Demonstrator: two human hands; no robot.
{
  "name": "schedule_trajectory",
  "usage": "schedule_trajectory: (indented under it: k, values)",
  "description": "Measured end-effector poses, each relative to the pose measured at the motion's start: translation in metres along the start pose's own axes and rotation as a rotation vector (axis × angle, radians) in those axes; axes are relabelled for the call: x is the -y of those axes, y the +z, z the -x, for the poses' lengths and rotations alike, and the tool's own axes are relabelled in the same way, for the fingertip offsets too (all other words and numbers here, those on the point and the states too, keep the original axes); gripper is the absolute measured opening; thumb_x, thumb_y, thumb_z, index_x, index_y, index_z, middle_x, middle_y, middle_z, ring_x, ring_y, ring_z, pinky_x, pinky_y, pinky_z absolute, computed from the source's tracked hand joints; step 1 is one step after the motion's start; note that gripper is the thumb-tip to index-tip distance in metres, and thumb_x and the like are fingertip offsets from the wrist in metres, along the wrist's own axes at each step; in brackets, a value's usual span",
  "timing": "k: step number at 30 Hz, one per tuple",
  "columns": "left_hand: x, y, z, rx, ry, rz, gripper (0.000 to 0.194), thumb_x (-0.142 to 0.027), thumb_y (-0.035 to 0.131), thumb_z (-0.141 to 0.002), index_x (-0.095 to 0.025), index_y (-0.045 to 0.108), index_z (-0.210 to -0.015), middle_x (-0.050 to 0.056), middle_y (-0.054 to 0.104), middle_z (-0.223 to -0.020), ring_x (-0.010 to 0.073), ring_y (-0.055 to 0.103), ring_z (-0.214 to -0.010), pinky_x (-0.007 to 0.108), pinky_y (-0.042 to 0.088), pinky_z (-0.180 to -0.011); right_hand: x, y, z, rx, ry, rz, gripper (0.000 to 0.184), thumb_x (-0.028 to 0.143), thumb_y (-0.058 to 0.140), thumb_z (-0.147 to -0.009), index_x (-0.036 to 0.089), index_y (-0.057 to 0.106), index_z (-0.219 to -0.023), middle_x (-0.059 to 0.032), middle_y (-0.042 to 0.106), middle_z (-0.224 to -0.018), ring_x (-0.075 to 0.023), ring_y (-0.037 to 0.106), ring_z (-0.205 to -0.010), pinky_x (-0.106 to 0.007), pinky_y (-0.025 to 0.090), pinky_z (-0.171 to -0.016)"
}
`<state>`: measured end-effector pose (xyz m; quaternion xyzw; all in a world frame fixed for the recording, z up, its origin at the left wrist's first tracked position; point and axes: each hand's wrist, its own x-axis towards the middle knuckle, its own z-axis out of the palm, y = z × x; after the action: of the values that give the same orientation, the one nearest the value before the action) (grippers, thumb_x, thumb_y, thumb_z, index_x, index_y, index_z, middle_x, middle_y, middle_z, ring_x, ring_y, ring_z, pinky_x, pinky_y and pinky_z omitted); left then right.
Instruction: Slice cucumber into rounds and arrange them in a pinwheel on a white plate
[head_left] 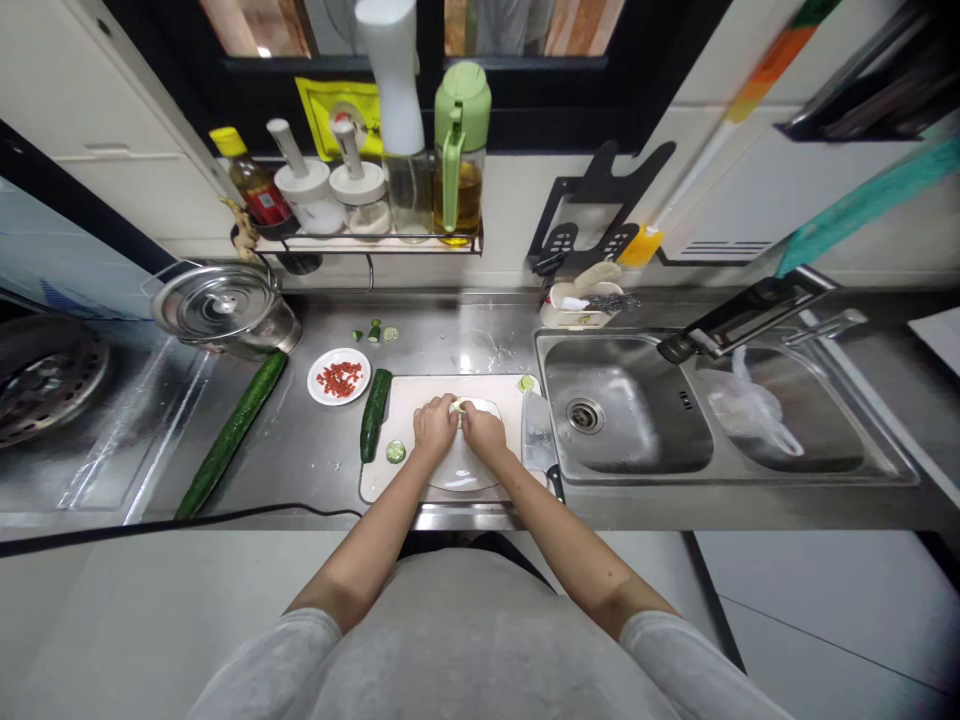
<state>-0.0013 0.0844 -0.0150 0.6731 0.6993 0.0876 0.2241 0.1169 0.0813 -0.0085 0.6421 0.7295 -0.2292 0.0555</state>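
Note:
Over a white plate (463, 478), my left hand (435, 425) and my right hand (484, 430) meet with fingertips pinched together. Small pale green cucumber slices (457, 405) show between them; how many is hidden by the fingers. The plate rests on a white cutting board (412, 393). A cut length of cucumber (375, 415) lies along the board's left edge, with one cucumber slice (395, 451) beside it. Another bit of cucumber (526, 383) is at the far right corner. To the right of my right hand lies a broad-bladed knife (537, 432), its black handle toward me.
A small plate of chopped red pepper (340, 378), cucumber scraps (374, 331), a long whole cucumber (232, 435) and a lidded steel pot (225, 305) stand left. The double sink (630, 400) is right. Bottles and jars fill a wall rack (375, 243) behind.

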Motion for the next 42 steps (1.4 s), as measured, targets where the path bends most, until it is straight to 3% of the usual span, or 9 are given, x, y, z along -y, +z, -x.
schedule_trajectory:
  k: [6,17,23,26,31,36,42]
  values:
    - [0.002,0.002,-0.002,0.002,-0.003,-0.028,0.028,-0.029,0.047,-0.089,-0.027,0.056,-0.116,0.005,0.064,-0.102,0.0216,0.057,-0.097,0.035,0.033,-0.088,0.000,0.003,0.013,0.005,-0.025,0.068,0.040,0.032,0.023,-0.098,0.025,0.055,-0.121,-0.0070,0.070,-0.094,-0.0191,0.063,-0.084,-0.028,0.040,-0.072]
    - [0.002,0.003,-0.001,-0.016,0.005,-0.008,0.028,-0.029,0.048,-0.088,-0.026,0.057,-0.115,0.006,0.065,-0.101,0.0227,0.058,-0.097,0.036,0.033,-0.087,-0.001,0.006,0.014,0.009,-0.009,0.050,0.040,0.030,0.029,-0.097,0.027,0.052,-0.130,-0.0074,0.070,-0.094,-0.0183,0.063,-0.082,-0.028,0.040,-0.073]
    - [0.004,-0.006,0.000,-0.084,-0.001,0.110,0.028,-0.030,0.051,-0.087,-0.025,0.060,-0.112,0.004,0.066,-0.097,0.0208,0.059,-0.092,0.034,0.036,-0.086,-0.009,0.008,0.019,-0.124,0.029,-0.086,0.041,0.035,0.034,-0.095,0.025,0.053,-0.129,-0.0069,0.071,-0.091,-0.0194,0.063,-0.081,-0.026,0.039,-0.069]
    - [0.018,-0.022,0.006,-0.176,-0.015,0.214,0.027,-0.030,0.052,-0.086,-0.023,0.062,-0.110,0.003,0.066,-0.092,0.0188,0.059,-0.089,0.030,0.039,-0.083,-0.022,0.004,0.028,-0.255,0.045,-0.218,0.040,0.034,0.036,-0.092,0.022,0.059,-0.123,-0.0047,0.070,-0.078,-0.0189,0.062,-0.075,-0.025,0.037,-0.065]
    - [0.063,-0.045,0.033,-0.254,-0.081,0.265,0.029,-0.032,0.053,-0.083,-0.021,0.064,-0.107,0.003,0.064,-0.083,0.0169,0.059,-0.079,0.026,0.042,-0.074,-0.059,-0.003,0.056,-0.448,0.076,-0.448,0.043,0.041,0.037,-0.088,0.018,0.067,-0.109,0.0006,0.056,-0.055,-0.0154,0.051,-0.054,-0.024,0.033,-0.056]
    - [0.102,-0.050,0.067,-0.186,-0.154,0.179,0.028,-0.032,0.053,-0.082,-0.020,0.065,-0.105,0.003,0.066,-0.081,0.0172,0.060,-0.077,0.026,0.042,-0.071,-0.091,-0.001,0.079,-0.540,0.113,-0.539,0.048,0.047,0.040,-0.084,0.014,0.068,-0.105,0.0021,0.051,-0.051,-0.0143,0.045,-0.050,-0.025,0.034,-0.056]
    - [0.112,-0.045,0.087,-0.095,-0.221,0.029,0.029,-0.030,0.050,-0.085,-0.020,0.065,-0.109,0.006,0.069,-0.090,0.0200,0.062,-0.083,0.028,0.043,-0.074,-0.094,0.008,0.087,-0.533,0.104,-0.562,0.048,0.049,0.041,-0.083,0.014,0.070,-0.096,0.0020,0.050,-0.051,-0.0140,0.045,-0.050,-0.025,0.035,-0.055]
